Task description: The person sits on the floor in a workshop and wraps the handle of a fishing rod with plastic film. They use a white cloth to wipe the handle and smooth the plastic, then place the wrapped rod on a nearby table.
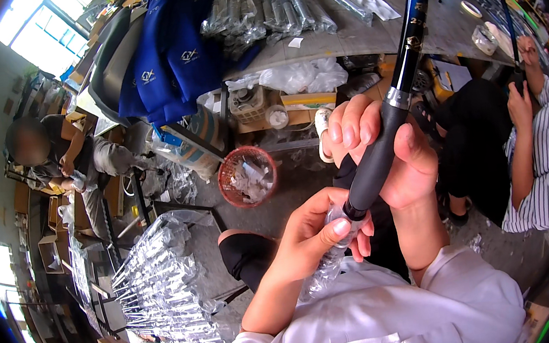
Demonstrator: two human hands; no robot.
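A dark fishing rod (411,56) with a black foam handle (377,161) slants up across the view to the top edge. My right hand (389,149) is closed round the handle just below a silver collar, fingers on one side and thumb on the other. Lower down, at the butt end, my left hand (324,230) pinches a crumpled clear plastic sleeve (325,270). The sleeve gathers round the butt and hangs toward my white shirt. How far it reaches over the handle is hidden by my fingers.
Plastic-wrapped rods (270,4) and blue cloth bags (167,69) lie on the table (341,44) ahead. More wrapped rods (172,282) are fanned out at left. A red basket (227,176) with scraps stands on the floor. One person in stripes (540,150) sits at right, another person (64,147) at left.
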